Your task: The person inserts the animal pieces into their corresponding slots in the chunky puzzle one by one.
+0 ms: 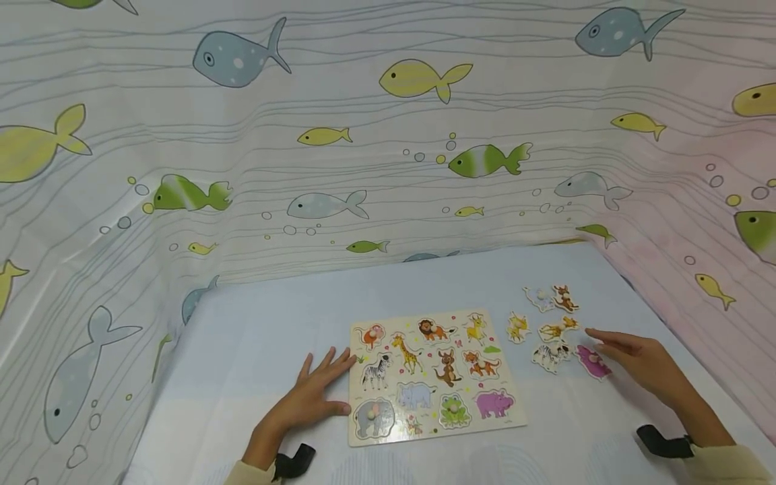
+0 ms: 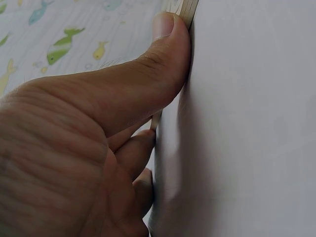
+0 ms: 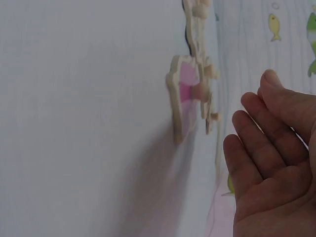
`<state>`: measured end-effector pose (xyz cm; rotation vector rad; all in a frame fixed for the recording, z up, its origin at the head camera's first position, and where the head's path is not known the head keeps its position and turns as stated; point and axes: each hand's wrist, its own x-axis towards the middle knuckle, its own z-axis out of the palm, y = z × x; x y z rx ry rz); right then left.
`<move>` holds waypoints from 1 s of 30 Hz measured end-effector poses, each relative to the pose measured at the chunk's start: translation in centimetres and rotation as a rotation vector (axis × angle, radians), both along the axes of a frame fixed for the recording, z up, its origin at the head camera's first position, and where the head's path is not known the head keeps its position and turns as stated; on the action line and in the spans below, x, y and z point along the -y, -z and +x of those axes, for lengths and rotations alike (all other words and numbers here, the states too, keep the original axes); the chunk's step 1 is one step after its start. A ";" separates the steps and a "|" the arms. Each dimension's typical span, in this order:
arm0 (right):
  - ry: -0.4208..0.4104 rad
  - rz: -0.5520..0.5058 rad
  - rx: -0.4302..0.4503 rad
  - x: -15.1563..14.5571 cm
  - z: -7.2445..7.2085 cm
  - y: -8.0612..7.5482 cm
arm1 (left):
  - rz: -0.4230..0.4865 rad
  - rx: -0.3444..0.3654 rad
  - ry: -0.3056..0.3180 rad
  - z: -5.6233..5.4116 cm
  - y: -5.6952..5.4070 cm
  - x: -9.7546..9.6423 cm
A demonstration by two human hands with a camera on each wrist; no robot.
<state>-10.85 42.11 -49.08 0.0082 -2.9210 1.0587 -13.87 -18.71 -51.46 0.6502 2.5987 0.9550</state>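
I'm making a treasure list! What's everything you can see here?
Flat table: one, pale blue, lower half
Fish-printed sheeting: count unclear, mostly white, behind and beside table
Wooden puzzle board: one, cream with colourful animals, on table
Wooden zebra piece: one, black and white, right of board
Wooden hippo piece: one, purple, right of zebra
Wooden giraffe piece: one, yellowish, behind zebra
Wooden deer-like piece: one, yellow, left of giraffe
Wooden kangaroo piece: one, brown, behind giraffe
Wooden piece, animal unclear: one, pale, left of kangaroo
Long sleeves: two, cream, bottom edge
Curved wrist devices: two, black, beside sleeves
Left hand: one, touching board's left edge
Right hand: one, beside hippo piece
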 end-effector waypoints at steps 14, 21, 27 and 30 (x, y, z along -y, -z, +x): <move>-0.104 -0.023 -0.004 -1.4 0.3 2.6 | 0.004 -0.004 0.004 0.1 0.1 0.0; -0.155 -0.002 -0.087 -1.3 0.4 3.4 | 0.005 0.000 0.003 0.1 0.0 0.1; -0.198 0.020 -0.150 -1.2 0.3 3.8 | 0.005 0.000 0.000 0.1 0.0 0.0; -0.207 0.031 -0.172 -1.2 0.3 3.9 | 0.004 -0.004 0.003 0.1 0.1 0.0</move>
